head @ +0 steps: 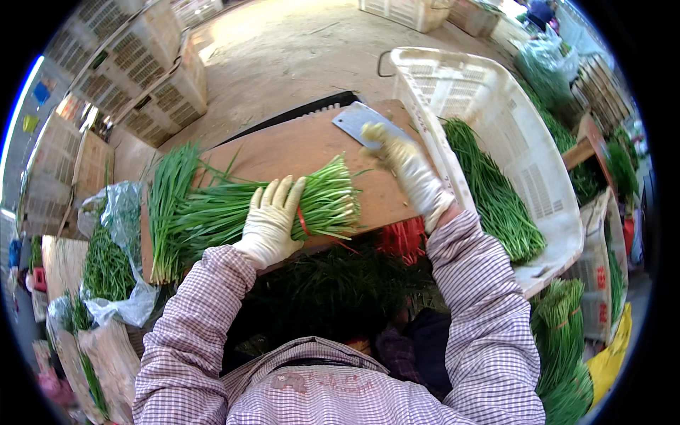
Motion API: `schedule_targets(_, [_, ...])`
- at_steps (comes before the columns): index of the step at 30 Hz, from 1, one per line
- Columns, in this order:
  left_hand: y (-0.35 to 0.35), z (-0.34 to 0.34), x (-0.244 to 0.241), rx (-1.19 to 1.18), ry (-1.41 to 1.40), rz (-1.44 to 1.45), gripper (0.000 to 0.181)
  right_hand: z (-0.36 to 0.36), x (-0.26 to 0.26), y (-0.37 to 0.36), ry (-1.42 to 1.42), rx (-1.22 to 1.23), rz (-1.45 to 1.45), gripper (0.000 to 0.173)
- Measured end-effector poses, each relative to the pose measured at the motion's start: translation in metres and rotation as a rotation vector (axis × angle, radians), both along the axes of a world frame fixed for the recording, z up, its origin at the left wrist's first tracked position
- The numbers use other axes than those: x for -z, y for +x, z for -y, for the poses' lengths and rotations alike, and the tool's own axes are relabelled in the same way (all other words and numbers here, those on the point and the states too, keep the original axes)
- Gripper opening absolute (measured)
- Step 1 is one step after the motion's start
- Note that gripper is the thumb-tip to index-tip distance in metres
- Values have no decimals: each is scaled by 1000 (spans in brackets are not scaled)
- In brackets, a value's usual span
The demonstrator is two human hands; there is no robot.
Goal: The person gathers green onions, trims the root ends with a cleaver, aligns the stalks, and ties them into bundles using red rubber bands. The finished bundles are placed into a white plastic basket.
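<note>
My left hand (271,223), in a pale glove, grips a bundle of garlic chives (212,212) from above, fingers spread over the leaves. A red band (302,220) circles the bundle just right of my fingers. The pale stem ends (348,204) face right. My gloved right hand (401,156) is motion-blurred over a cleaver (366,122). The cleaver's broad metal blade shows at the board's far right; its handle is hidden, and I cannot tell if I hold it. Another pile of chives (171,207) lies crosswise at the left of the wooden board (287,149).
A white plastic crate (542,186) holding chives (494,196) stands against the board's right side. Red ties (402,240) hang below the near edge. Stacked crates (143,69) rise at far left. Banded chives (558,329) stand lower right; bagged greens (109,260) sit at left.
</note>
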State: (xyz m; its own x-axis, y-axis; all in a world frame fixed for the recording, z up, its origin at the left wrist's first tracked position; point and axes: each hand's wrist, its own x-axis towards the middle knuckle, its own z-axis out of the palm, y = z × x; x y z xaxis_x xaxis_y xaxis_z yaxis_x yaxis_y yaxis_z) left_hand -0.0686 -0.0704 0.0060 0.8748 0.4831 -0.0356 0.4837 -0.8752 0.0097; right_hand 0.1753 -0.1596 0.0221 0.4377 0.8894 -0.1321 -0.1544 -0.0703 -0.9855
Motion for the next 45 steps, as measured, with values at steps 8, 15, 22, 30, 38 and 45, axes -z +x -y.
schedule_targets(8, [24, 20, -23, -119, -24, -255, 131, 20, 36, 13, -181, -276, 908, 63])
schedule_targets(15, [30, 9, -5, -98, -14, -191, 127, 1, 32, 2, -456, -530, 1159, 25])
schedule_targets(22, [23, -2, -2, -69, -85, -70, 120, 73, -20, 35, -293, -687, 562, 34])
schedule_targets(30, [29, 1, -5, -75, -78, -56, 116, -7, 38, -3, -306, -452, 1121, 48])
schedule_targets(38, [26, -10, -6, -98, -167, -56, 117, 62, -20, 15, -353, -717, 224, 26])
schedule_targets(45, [28, -10, -2, -79, -125, -49, 116, 36, 32, -34, -578, -600, 1017, 44])
